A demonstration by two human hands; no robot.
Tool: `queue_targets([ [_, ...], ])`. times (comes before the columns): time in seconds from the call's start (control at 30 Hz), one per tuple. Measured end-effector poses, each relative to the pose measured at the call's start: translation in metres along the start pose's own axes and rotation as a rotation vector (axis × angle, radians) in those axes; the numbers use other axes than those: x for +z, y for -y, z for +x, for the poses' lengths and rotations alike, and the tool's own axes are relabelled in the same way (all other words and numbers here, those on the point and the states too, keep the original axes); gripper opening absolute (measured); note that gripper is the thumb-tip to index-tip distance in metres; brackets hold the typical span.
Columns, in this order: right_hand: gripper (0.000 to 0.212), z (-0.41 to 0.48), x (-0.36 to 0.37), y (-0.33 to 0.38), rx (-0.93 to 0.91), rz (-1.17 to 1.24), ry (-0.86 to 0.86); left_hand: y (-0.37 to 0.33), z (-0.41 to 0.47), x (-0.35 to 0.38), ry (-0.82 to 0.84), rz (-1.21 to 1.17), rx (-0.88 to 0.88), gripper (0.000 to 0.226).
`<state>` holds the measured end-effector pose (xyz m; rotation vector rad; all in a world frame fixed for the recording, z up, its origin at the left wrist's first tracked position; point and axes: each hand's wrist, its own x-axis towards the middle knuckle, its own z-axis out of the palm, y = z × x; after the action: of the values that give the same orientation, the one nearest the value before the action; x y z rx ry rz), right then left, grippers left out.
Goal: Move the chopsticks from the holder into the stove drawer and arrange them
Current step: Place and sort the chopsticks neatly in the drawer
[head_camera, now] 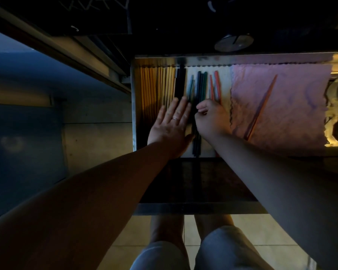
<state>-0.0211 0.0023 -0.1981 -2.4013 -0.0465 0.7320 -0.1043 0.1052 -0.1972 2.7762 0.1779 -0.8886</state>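
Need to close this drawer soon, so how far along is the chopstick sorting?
Done: yellow chopsticks and black chopsticks lie in tidy rows in the drawer. In hand: the left hand rests flat on those rows while the right hand seems to pinch the dark chopsticks. Left: the reddish pair lies slanted on the pink cloth.

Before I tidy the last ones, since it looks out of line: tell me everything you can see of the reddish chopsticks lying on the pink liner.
The reddish chopsticks look like a slim pair pressed together, smooth, perhaps plastic or lacquered. They lie flat and diagonal on the pink liner, far end tilted right, apart from the sorted rows. Neither the left hand nor the right hand touches them.
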Motion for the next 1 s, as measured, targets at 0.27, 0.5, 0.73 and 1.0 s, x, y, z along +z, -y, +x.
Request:
queue_targets([
  [0.27,0.034,-0.001,-0.005,-0.007,0.019,-0.027,0.060,0.000,0.001,0.002,0.065,0.162,0.076,0.083],
  [0.5,0.039,0.005,-0.007,-0.003,0.026,-0.091,0.066,0.005,-0.005,0.006,0.078,0.159,0.047,0.082],
  [0.73,0.036,0.014,-0.013,-0.006,0.016,-0.174,0.061,-0.001,0.000,0.004,0.049,0.179,0.121,0.077],
  [1.0,0.032,0.016,-0.011,-0.009,0.008,-0.089,0.061,-0.002,0.002,-0.006,0.096,0.207,0.214,0.073],
])
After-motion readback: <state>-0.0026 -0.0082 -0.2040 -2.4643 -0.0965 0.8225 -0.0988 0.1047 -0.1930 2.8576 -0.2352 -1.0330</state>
